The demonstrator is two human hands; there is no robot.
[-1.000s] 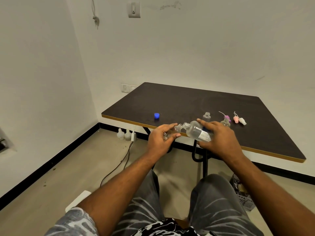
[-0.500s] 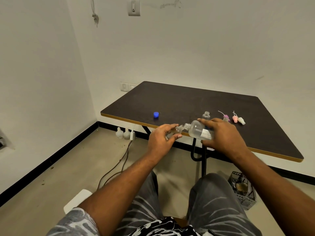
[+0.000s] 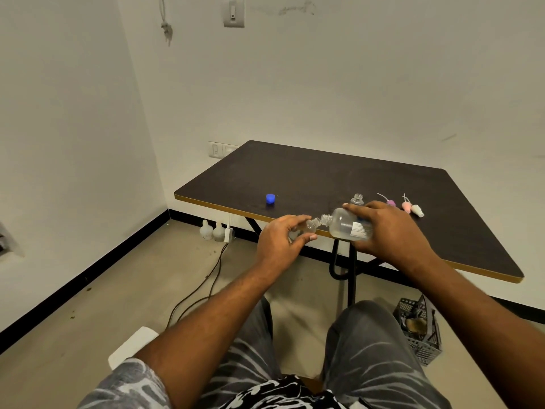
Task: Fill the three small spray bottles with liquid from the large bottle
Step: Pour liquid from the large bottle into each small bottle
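Note:
My right hand (image 3: 389,231) grips the large clear bottle (image 3: 345,224), tipped on its side with its open neck pointing left. My left hand (image 3: 280,240) holds a small clear spray bottle (image 3: 309,226) by the table's front edge, its mouth against the large bottle's neck. Another small open bottle (image 3: 357,199) stands on the dark table (image 3: 309,175) just behind my right hand. A third small bottle is hidden. Purple (image 3: 390,202), pink (image 3: 406,206) and white (image 3: 417,210) spray tops lie on the table to the right. A blue cap (image 3: 270,198) sits to the left.
The table stands against a white wall with a black metal leg (image 3: 351,270) below. On the floor lie a cable (image 3: 206,278), two white bottles (image 3: 212,231) near the wall and a grey crate (image 3: 418,329) by my right knee.
Both hands with their bottles have stayed together at the table's front edge. The large bottle has tipped slightly more towards level. My view has shifted a little.

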